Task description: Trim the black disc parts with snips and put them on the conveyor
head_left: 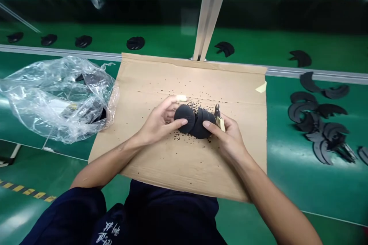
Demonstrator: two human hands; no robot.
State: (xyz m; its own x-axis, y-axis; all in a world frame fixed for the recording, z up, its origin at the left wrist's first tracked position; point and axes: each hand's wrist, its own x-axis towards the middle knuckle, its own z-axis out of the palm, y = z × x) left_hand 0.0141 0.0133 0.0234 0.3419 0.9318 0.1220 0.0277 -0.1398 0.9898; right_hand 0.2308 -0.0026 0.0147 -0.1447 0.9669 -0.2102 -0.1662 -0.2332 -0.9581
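Note:
Over a cardboard sheet (172, 72) I hold several black rounded plastic parts (184, 118) fanned against one another. My left hand (161, 120) grips them from the left, thumb on top, with a pale cover on one fingertip. My right hand (231, 136) presses its thumb on the right side of the same parts. Also in that right hand are small nippers (219, 116) with pale yellow handles, their jaws pointing away from me. Tiny black bits lie scattered on the cardboard around and beneath the parts. The fingers behind the parts are partly hidden.
A clear plastic bag (63, 99) with dark parts inside lies on the left. Black curved parts (330, 134) are heaped on the green table at the right. More stand in a row behind the metal rail (94, 55). An upright metal post (211, 15) rises behind the cardboard.

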